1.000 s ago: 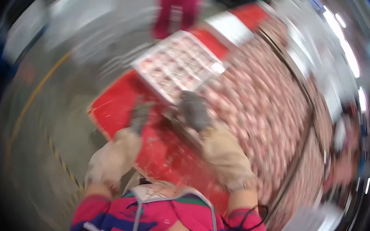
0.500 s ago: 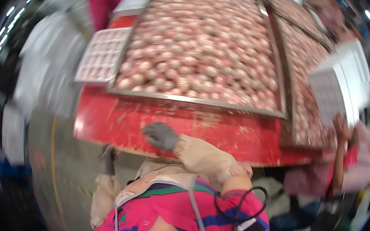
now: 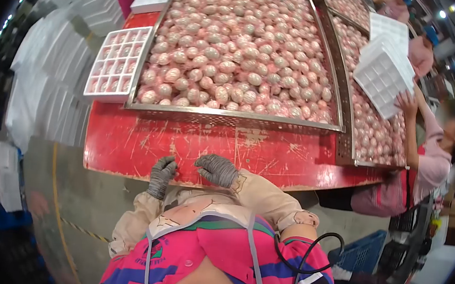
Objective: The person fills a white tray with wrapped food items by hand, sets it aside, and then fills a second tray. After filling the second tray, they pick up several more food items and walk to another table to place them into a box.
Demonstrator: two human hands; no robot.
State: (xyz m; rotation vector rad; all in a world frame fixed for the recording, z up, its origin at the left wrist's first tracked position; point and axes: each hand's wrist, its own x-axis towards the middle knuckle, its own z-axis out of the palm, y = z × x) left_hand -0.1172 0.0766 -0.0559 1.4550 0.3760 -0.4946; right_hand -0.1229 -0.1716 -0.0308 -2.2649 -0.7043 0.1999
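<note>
Both gloved hands are resting empty on the near edge of the red desk (image 3: pixel 291 159): the left hand (image 3: pixel 161 171) is lying loosely curled, the right hand (image 3: pixel 215 169) spread flat. Pink round pieces (image 3: pixel 235 60) are lying heaped in the metal bin (image 3: pixel 230 117) just beyond. Judgement: a standing pause; any pick is calling for a forward reach over the bin's rim.

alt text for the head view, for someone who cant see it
A person's grey-gloved left hand and right hand rest on the near edge of a scratched red table. Behind them a metal bin holds heaps of round pink items, with a compartmented white tray at its left. At right, a co-worker holds up white trays.
</note>
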